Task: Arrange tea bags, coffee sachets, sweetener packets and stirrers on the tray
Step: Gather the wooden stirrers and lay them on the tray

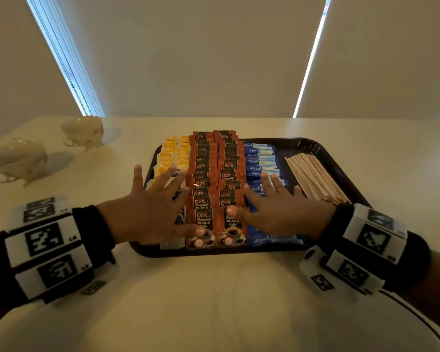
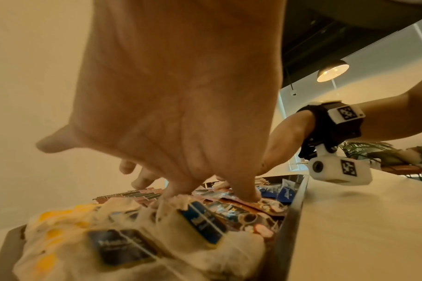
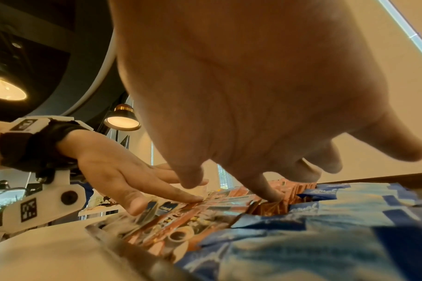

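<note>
A black tray (image 1: 323, 151) lies on the table, filled in columns. From left to right these are yellow-tagged tea bags (image 1: 174, 154), two rows of red-brown coffee sachets (image 1: 215, 174), blue sweetener packets (image 1: 261, 158) and wooden stirrers (image 1: 315, 177). My left hand (image 1: 158, 207) lies flat with spread fingers over the near tea bags (image 2: 157, 237), its thumb on a coffee sachet. My right hand (image 1: 272, 209) lies flat over the near sweetener packets (image 3: 325, 218), thumb and forefinger touching the coffee sachets (image 3: 205, 211). Neither hand holds anything.
Two pale teacups (image 1: 18, 158) (image 1: 84, 132) stand upside down on the table at the far left. The cream table (image 1: 214, 301) stretches bare toward me in front of the tray. Closed blinds fill the wall behind.
</note>
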`<state>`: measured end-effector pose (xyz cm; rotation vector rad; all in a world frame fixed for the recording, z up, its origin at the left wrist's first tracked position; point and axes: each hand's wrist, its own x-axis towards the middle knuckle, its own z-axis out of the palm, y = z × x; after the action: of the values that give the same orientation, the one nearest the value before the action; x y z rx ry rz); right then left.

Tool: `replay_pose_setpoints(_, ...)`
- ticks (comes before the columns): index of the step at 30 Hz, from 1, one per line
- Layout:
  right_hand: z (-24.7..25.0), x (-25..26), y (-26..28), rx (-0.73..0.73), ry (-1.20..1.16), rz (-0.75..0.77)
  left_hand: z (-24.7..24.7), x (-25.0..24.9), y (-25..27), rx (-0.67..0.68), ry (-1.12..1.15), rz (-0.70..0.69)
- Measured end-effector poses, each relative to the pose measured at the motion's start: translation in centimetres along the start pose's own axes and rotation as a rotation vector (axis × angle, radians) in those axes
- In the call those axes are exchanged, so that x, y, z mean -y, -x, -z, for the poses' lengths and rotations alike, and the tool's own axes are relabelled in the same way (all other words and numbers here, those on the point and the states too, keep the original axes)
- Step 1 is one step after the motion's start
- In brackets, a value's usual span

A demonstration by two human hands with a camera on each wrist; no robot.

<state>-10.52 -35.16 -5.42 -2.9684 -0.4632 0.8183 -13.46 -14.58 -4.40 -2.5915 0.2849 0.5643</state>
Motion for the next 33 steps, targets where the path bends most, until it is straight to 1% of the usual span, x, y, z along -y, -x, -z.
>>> replay_pose_setpoints(5, -0.1, -0.8, 1.0, -0.015, 0.002, -0.023, 0.6, 0.3, 1.0, -0.006, 0.017, 0.003)
replay_pose_setpoints(8, -0.8, -1.4, 2.9, 0.04, 0.067, -0.001, 0.3, 0.4, 2.1, -0.034, 0.033, -0.019)
replay_pose_setpoints(10, -1.3, -1.6, 4.3, 0.096, 0.103, 0.03, 0.3, 0.2, 2.4, -0.029, 0.033, -0.038)
replay_pose_setpoints(13, -1.8, -1.6, 5.4, 0.148, 0.148, 0.058, 1.1, -0.3, 1.8, -0.021, 0.052, -0.05)
replay_pose_setpoints(16, -2.2, -1.7, 5.5, 0.183, 0.151, 0.062, 1.5, -0.9, 0.9, -0.008, 0.068, -0.107)
replay_pose_setpoints(20, -2.5, -2.1, 5.2, 0.164, 0.118, 0.055, 1.7, -2.2, 1.2, 0.057, 0.085, -0.173)
replay_pose_setpoints(24, -2.9, -2.5, 5.5, 0.114, 0.093, 0.033, 1.3, -3.7, 2.0, 0.05, 0.058, -0.234)
replay_pose_setpoints(26, -2.6, -2.8, 5.6, 0.095, 0.005, 0.008, 1.3, -4.5, 2.5, 0.054, 0.051, -0.278)
replay_pose_setpoints(28, -1.3, -3.6, 4.4, 0.028, -0.174, -0.041, 1.5, -5.6, 2.8, 0.065, 0.038, -0.314)
replay_pose_setpoints(31, 1.5, -5.0, 2.6, -0.082, -0.595, -0.132, 1.9, -7.2, 2.7, 0.059, 0.003, -0.356)
replay_pose_setpoints(33, 2.8, -5.4, 1.9, -0.143, -0.851, -0.153, 2.1, -7.8, 2.4, 0.052, -0.018, -0.367)
